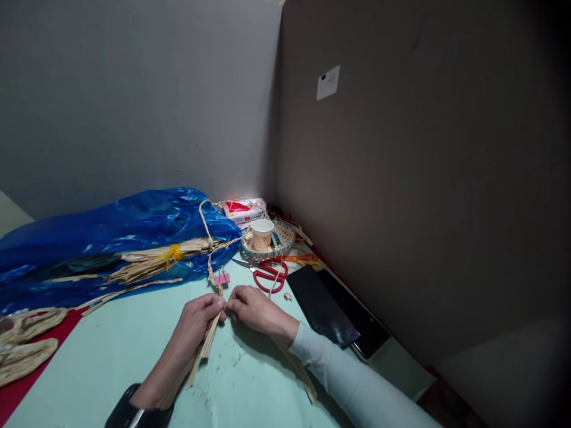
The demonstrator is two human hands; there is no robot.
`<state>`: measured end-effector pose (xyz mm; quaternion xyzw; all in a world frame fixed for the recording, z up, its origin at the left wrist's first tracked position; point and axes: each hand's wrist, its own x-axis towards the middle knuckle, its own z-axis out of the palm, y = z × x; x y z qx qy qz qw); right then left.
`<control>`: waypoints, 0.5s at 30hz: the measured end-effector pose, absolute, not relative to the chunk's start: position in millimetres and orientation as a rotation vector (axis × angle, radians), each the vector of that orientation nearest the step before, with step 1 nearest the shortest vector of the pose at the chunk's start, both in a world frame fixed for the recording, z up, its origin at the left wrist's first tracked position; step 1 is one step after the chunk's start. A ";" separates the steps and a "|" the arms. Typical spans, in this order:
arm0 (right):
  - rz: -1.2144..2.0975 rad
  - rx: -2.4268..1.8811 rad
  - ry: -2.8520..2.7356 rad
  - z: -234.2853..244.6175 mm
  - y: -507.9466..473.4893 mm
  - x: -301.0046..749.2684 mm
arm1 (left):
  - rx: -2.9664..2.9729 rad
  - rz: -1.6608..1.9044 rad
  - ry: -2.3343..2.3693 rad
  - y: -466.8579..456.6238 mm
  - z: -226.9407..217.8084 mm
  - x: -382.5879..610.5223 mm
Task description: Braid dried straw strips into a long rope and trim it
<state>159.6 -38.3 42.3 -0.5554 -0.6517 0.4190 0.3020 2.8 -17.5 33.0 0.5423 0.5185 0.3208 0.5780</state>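
Pale straw-coloured strips (209,343) hang down below my left hand (201,315), whose thumb and fingers are pinched on them. Just beyond the fingertips, the strips run into a twisted or braided length, and a pink binder clip (222,278) sits on it. My right hand (252,307) is closed close beside the left, its fingertips pinching at the strips. From under the right wrist another strip (306,383) trails toward me over the table. A thin cord of the same material (205,220) loops over the blue plastic bag behind the clip.
On the blue plastic bag (134,220) lies a straw bundle with a yellow tie (173,253). Red-handled scissors (270,276), a woven basket (289,238) and a paper cup (262,235) stand ahead. Dark flat devices (321,303) lie right, woven pieces (31,351) left. Grey partitions (401,178) enclose the table.
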 end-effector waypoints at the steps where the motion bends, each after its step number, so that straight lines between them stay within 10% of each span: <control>1: 1.063 -1.492 -1.725 44.9 -40.2 158.5 | 1.276 0.738 1.223 -18.1 33.0 3.0; 15: 0.875 -1.554 -1.657 46.3 -45.6 145.5 | 1.655 0.829 1.404 -30.8 40.8 4.1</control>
